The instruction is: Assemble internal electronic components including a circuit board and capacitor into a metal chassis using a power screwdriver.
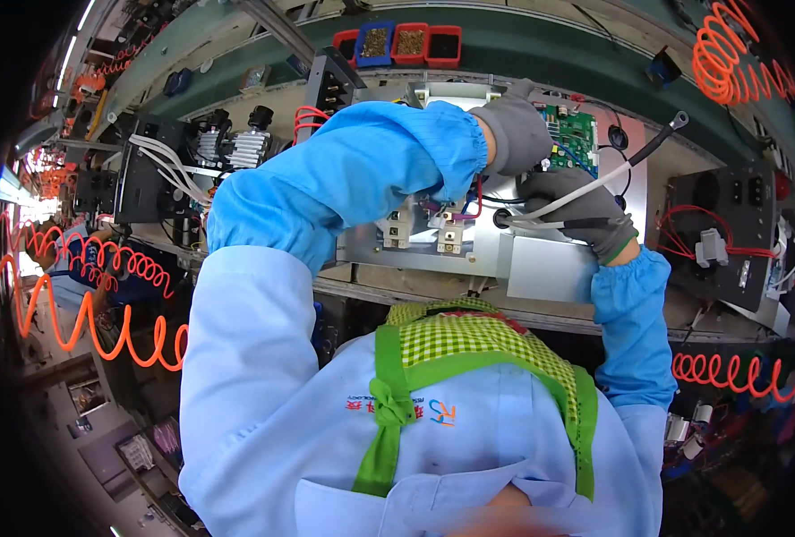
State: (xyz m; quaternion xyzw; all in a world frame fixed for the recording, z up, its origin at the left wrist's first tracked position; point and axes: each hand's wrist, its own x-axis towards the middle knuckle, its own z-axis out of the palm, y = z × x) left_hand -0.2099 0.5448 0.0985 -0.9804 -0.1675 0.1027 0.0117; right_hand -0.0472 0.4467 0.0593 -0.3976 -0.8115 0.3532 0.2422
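Observation:
My left hand [516, 139], in a grey glove, reaches across an open metal chassis [482, 262] to the near left of a green circuit board [575, 134]. Its fingers are mostly hidden under the back of the hand. My right hand [585, 213], also gloved, is just nearer, with bent fingers low over the chassis; what they hold, if anything, is hidden. Over that hand runs a thick white cable [585, 188] with a black sleeve and a metal ring lug [680, 118] at its raised end. Two terminal blocks [451, 234] sit left of my right hand.
Red and blue bins [410, 43] of small parts stand along the far side. Black panels with cables flank the chassis at left [151, 170] and right [720, 233]. Coiled orange air hoses [729, 58] hang at the upper right and at both sides.

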